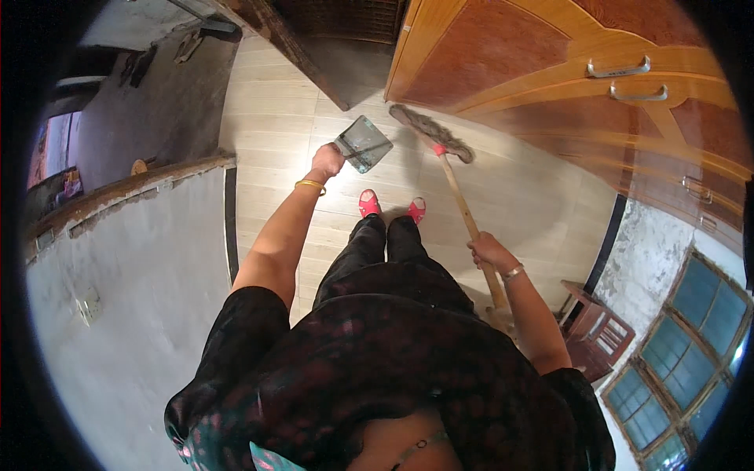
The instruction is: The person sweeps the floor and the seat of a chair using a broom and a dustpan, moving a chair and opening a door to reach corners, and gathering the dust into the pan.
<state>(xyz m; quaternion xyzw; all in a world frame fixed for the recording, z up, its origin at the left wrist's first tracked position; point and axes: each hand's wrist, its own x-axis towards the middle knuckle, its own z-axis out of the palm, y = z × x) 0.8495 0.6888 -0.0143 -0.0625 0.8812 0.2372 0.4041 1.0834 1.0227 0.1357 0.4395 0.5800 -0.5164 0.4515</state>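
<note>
My left hand [328, 160] is closed around the short end of a grey-green dustpan [372, 141], held out ahead of my feet. Dark specks show on the pan; I cannot tell whether they are dirt or stains. In my right hand [493, 252] is the long wooden handle [458, 191] of a broom or mop. A pink socket [439, 149] joins it to a wide, grey, fuzzy head [433, 130], which lies right of the dustpan, apart from it and near the cabinet's foot. The handle's rear end passes behind my right forearm and is partly hidden.
A wooden cabinet [506, 53] with metal handles stands ahead to the right. A dark wooden door edge [294, 62] juts in ahead. To the left is a plastered wall [141, 253]; behind right are a wooden chair [598, 335] and a paned window [671, 353]. Pale tiles [271, 118] cover the floor.
</note>
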